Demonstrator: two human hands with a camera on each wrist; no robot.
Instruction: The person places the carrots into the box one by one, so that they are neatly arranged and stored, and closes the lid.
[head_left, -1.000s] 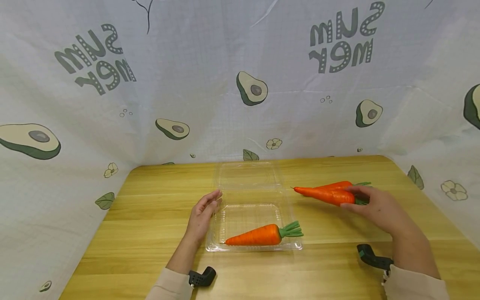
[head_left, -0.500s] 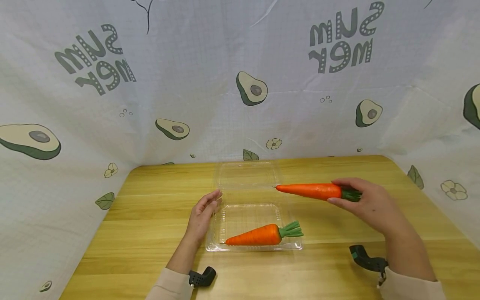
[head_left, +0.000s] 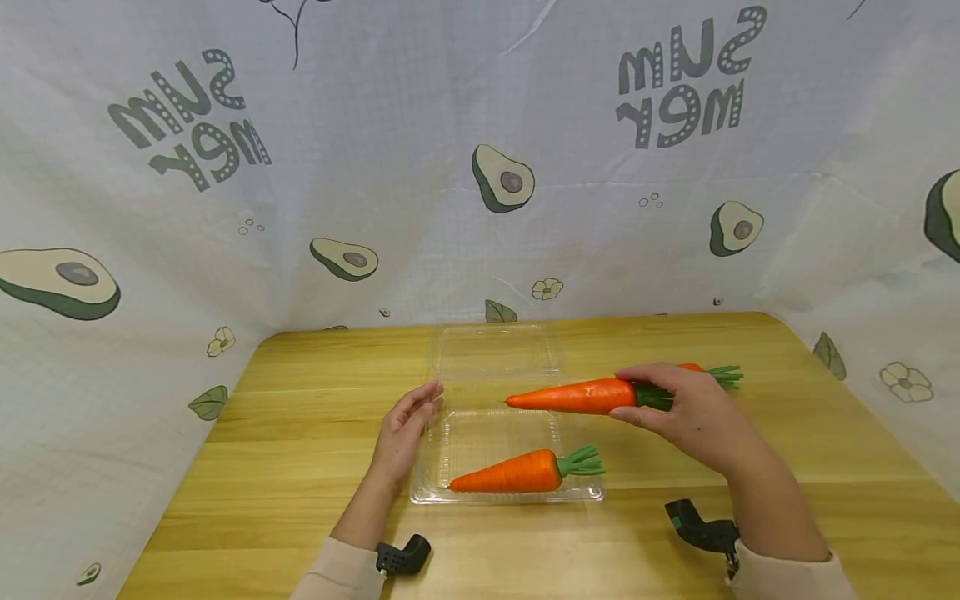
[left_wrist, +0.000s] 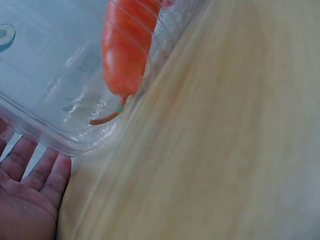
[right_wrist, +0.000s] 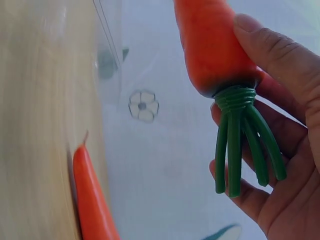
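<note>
My right hand (head_left: 686, 412) pinches a carrot (head_left: 581, 396) near its leafy end, the tip pointing left over the right side of a clear plastic clamshell box (head_left: 498, 496). The right wrist view shows thumb and fingers around the top of this carrot (right_wrist: 215, 50), its green stalks hanging by the palm. Inside the box, along its front edge, lies a second carrot (head_left: 517, 472) with its green top over the right rim. My left hand (head_left: 403, 429) rests at the box's left side; its fingers look nearly straight along the wall in the left wrist view (left_wrist: 37, 170).
A third carrot (head_left: 726, 377) lies on the wooden table (head_left: 285, 483) behind my right hand, mostly hidden in the head view. The box's lid (head_left: 495, 346) is laid back toward the printed cloth (head_left: 420, 167) that surrounds the table.
My right hand has lifted one carrot from beside the other and carried it left and slightly toward me, over the box's right side. The left hand has stayed in place.
</note>
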